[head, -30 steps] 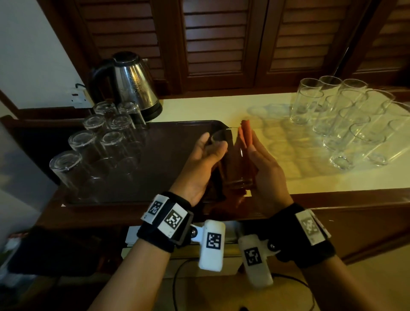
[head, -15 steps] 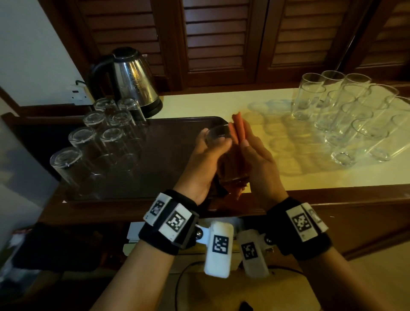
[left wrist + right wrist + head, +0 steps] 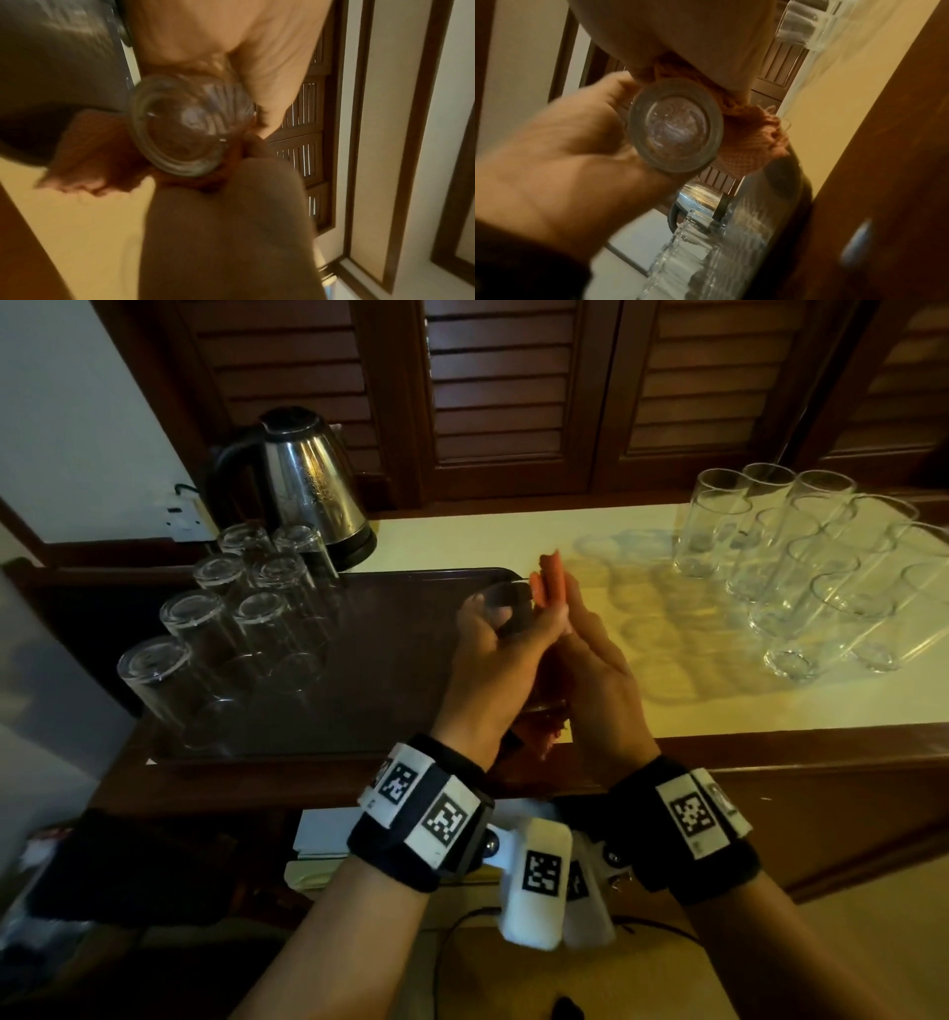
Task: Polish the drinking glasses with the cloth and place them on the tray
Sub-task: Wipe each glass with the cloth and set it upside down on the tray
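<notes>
My left hand (image 3: 493, 654) grips a clear drinking glass (image 3: 506, 608) above the near right corner of the dark tray (image 3: 400, 660). My right hand (image 3: 595, 670) presses an orange cloth (image 3: 549, 577) flat against the glass's right side, fingers straight. The cloth sticks out above the fingertips and hangs below the glass. In the right wrist view the glass base (image 3: 675, 125) faces the camera, with the cloth (image 3: 752, 142) bunched beside it and the left hand (image 3: 564, 152) wrapped round it. The left wrist view shows the glass base (image 3: 185, 130), blurred.
Several glasses (image 3: 246, 618) stand upside down on the tray's left half. Several upright glasses (image 3: 801, 577) crowd the pale counter (image 3: 513, 536) at the right. A steel kettle (image 3: 303, 480) stands behind the tray. Dark louvred doors run along the back.
Both hands have drawn closer together round the glass and shifted slightly left. The right hand with the cloth has slid along the glass, and the left hand now covers more of it.
</notes>
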`<state>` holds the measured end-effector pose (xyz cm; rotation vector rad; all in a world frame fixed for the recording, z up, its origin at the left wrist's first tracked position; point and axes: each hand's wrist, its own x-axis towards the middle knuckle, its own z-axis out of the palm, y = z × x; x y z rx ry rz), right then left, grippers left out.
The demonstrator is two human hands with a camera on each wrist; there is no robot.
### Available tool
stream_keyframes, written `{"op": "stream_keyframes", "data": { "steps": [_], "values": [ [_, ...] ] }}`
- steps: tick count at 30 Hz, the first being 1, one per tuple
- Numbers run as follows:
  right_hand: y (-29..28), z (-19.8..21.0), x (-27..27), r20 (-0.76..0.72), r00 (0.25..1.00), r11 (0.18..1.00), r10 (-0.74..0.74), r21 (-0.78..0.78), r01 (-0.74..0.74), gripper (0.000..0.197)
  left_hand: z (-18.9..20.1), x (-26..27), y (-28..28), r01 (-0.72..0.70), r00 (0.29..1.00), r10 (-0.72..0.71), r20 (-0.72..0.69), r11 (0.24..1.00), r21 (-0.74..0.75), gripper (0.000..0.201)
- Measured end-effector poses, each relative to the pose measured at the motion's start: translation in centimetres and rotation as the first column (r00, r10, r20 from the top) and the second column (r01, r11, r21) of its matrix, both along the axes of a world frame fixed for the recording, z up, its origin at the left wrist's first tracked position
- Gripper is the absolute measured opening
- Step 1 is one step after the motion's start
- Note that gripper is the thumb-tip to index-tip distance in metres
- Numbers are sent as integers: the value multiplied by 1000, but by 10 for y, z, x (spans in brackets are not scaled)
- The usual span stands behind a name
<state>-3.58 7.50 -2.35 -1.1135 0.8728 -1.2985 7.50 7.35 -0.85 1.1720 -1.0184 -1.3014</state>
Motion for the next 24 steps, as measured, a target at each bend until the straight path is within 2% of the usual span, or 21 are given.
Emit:
{"op": "stream_keyframes", "data": {
  "steps": [1,2,4,6,8,10,12,13,16,17,19,20,22,23,24],
  "values": [
    [1,3,0,73,996,998,46,41,-49,43,1,-1,2,7,1000,-7,-10,1000,-4,51],
    [2,8,-2,208,972,987,112,90,-133,41,1,1,1,38,999,-37,-35,999,6,55],
    [1,12,-11,407,898,960,170,138,-245,40,1,7,2,133,984,-130,-119,991,24,59],
    [-4,12,-17,373,915,971,155,115,-211,39,1,13,1,137,978,-130,-164,990,31,58],
    [-7,11,-16,197,978,995,64,59,-77,42,1,15,1,62,981,-54,-187,997,37,51],
    [-5,8,-10,35,999,1000,14,3,-15,46,0,10,1,44,988,-40,-150,999,21,42],
    [-1,5,-4,-12,1000,1000,0,2,0,46,-3,3,4,36,995,-36,-93,999,2,64],
    [1,6,-2,39,999,999,24,32,-25,44,-3,1,6,43,994,-43,-100,999,-5,69],
    [1,11,-11,363,918,961,156,160,-227,38,-4,5,8,105,981,-103,-166,995,0,52],
    [-1,10,-15,372,916,961,150,162,-223,40,-3,8,7,106,985,-103,-139,994,13,57],
    [-6,9,-19,196,979,990,54,115,-77,41,0,13,6,63,993,-58,-100,997,43,76],
    [-8,7,-19,58,998,999,2,49,-5,42,0,12,5,43,995,-36,-97,997,66,77],
    [-7,0,-17,-157,987,996,-40,-81,27,50,-1,8,3,42,999,-41,-19,998,47,66],
    [-7,-4,-15,-180,983,995,-36,-97,19,53,-3,4,3,51,998,-52,30,998,29,65],
    [-6,-5,-12,-143,989,997,-22,-75,11,50,-4,1,4,46,997,-47,59,999,13,68]
  ]
}}
